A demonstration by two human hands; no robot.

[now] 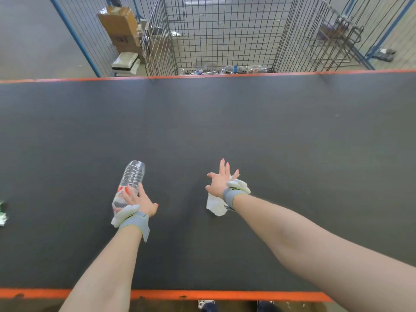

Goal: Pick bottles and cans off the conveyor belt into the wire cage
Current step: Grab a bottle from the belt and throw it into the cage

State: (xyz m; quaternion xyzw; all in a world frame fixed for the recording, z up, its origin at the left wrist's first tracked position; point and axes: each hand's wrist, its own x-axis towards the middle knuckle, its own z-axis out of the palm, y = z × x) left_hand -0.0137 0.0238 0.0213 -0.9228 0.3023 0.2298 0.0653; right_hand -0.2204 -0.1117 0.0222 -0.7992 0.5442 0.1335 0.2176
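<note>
The dark belt (292, 154) with orange edges runs under both hands and fills most of the view. Past its far edge, well ahead of the hands, stands the wire cage (225, 30). A few clear bottles (234, 69) lie on the cage floor, and a cardboard box (119, 23) leans outside its left wall.

A clear bottle (132, 176) with a red label lies on the belt under the left hand (140, 202), its base pointing away from the person. The fingers lie fairly straight across the label, and the thumb sticks out to the other side, off the bottle.

The right hand (219, 182) is spread wide with its fingers splayed, holding nothing. A white scrap (215, 204) lies on the belt beneath its wrist.

Far to the left of the left hand, a bit of green-white litter (2, 212) sits at the frame edge.

Each wrist wears a grey band (135, 221).
</note>
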